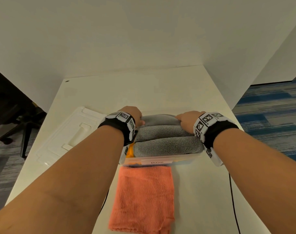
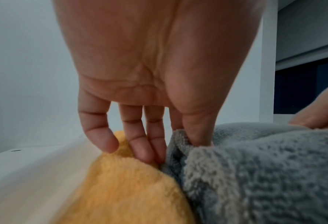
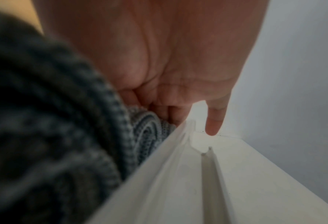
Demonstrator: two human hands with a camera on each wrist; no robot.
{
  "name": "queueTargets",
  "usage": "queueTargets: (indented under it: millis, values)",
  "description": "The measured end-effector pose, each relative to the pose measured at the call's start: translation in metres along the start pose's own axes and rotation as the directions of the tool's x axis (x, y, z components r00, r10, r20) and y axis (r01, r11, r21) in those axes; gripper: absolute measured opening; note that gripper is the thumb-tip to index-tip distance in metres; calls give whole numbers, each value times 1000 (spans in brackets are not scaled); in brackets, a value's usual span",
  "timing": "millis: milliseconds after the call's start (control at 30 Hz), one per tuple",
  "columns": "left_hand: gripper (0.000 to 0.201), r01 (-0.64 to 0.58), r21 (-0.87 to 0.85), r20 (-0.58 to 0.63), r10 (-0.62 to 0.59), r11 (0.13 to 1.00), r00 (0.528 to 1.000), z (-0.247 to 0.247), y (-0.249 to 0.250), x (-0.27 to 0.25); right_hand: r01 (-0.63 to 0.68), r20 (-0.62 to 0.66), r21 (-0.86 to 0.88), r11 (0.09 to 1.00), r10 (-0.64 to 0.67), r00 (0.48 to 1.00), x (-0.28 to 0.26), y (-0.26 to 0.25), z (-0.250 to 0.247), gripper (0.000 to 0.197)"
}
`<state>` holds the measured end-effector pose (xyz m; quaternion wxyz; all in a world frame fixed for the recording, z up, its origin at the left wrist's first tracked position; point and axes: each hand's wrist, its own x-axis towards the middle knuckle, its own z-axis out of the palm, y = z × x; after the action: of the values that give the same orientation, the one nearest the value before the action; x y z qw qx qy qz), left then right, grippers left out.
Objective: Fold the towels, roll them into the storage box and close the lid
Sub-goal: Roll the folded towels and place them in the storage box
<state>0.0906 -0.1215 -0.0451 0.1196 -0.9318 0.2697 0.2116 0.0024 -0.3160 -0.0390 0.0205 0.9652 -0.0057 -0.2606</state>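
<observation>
A clear storage box [image 1: 160,160] labelled "BOX" holds three rolled grey towels side by side over a yellow towel [image 1: 130,150]. My left hand [image 1: 140,121] and right hand [image 1: 181,119] grip the two ends of the farthest grey roll [image 1: 159,119] inside the box. In the left wrist view the thumb and fingers [image 2: 149,145] pinch the roll's end [image 2: 255,166] beside the yellow towel [image 2: 121,189]. In the right wrist view curled fingers [image 3: 174,115] dig into the grey roll [image 3: 147,133] at the box wall [image 3: 159,174]; the little finger [image 3: 213,124] points down outside it. A folded orange towel [image 1: 144,198] lies flat in front of the box.
The box's clear lid [image 1: 66,132] lies flat on the white table left of the box. White walls close the table's far and right sides. A black office chair [image 1: 17,119] stands off the left edge. A thin dark cable [image 1: 233,200] runs along the table at right.
</observation>
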Motion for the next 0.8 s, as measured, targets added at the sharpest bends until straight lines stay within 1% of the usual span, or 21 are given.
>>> queueTargets:
  millis: [67,167,233,300,333,400,467,533,633,700,733,800]
  values:
    - [42,32,-41,-17,-33,999,999,2,-1,-2,-20,-25,18,1000,21,999,-1,-2,0,28]
    - [48,91,-112,-98,-102,990,990,-5,-4,-10,-99,-143,61,993,107,984,-6,0,-2,21]
    - [49,111,-235,-168,-152,966,974,-7,-8,-20,-128,-229,76,989,142,963,-12,1,-3,14]
    - [55,115,-364,-214,-203,924,955,-6,-10,-31,-160,-285,90,983,180,942,-19,1,-3,9]
    - [57,116,-404,-227,-222,907,948,-4,-11,-37,-175,-311,100,979,198,930,-24,0,-2,10]
    - [57,127,-447,-241,-255,885,936,0,-12,-50,-188,-362,122,975,220,906,-34,-6,1,20]
    - [52,144,-460,-253,-285,876,925,5,-12,-66,-167,-424,142,976,212,881,-44,-14,5,27]
    - [46,148,-438,-271,-287,887,919,12,-13,-80,-145,-456,147,978,198,868,-54,-25,10,31]
    - [38,180,-378,-246,-286,908,926,23,-18,-97,-104,-487,162,981,171,856,-68,-43,15,33]
    - [38,217,-333,-203,-294,918,934,33,-23,-105,-33,-517,197,980,132,846,-79,-55,19,31]
    - [41,236,-314,-171,-300,919,939,40,-25,-112,29,-514,243,970,103,852,-85,-64,22,27]
    - [46,263,-297,-102,-304,918,947,51,-28,-122,149,-467,360,921,39,883,-97,-78,26,18]
